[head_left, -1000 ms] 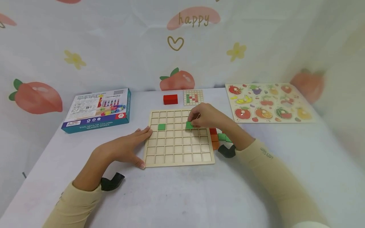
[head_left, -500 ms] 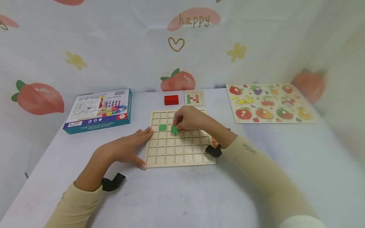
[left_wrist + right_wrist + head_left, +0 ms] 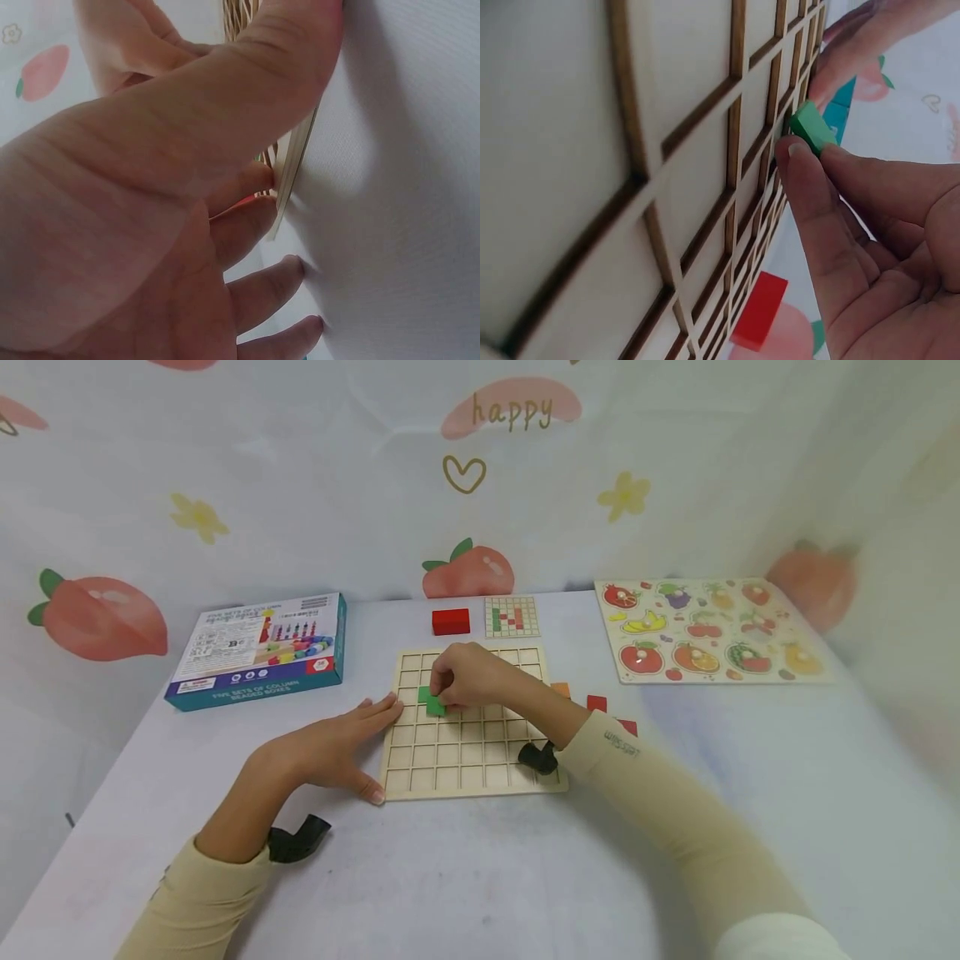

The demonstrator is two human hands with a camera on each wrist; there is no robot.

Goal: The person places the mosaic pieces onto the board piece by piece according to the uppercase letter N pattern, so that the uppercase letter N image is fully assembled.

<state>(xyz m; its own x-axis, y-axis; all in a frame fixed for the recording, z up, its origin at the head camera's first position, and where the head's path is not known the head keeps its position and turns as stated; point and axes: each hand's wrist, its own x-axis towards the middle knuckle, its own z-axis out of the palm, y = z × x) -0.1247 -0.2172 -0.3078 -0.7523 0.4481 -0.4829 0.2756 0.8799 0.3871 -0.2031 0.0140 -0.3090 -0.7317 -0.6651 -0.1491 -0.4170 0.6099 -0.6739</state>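
Note:
In the head view, a wooden grid board (image 3: pixel 468 778) lies on the white table. My left hand (image 3: pixel 330 747) is spread along the board's left side, fingers fairly straight. Its thumb touches the front left corner and its fingertips rest at the edge. Over the board's left part, my right hand (image 3: pixel 472 677) pinches a green square tile (image 3: pixel 435 707) between thumb and index finger. Seen from the right wrist, that green tile (image 3: pixel 811 126) is tilted just off the grid. A second green tile (image 3: pixel 423 693) sits in the board, partly covered by the held one.
Behind the board are a red block (image 3: pixel 451 622) and a small pattern card (image 3: pixel 512 617). Red tiles (image 3: pixel 597 703) and an orange tile (image 3: pixel 560 691) lie to its right, partly behind the arm. A boxed toy (image 3: pixel 258 652) stands left, a fruit puzzle board (image 3: pixel 708 631) right.
My right hand has moved left across the board with the green tile, from right of the middle to beside the second green tile. The left hand has stayed in place.

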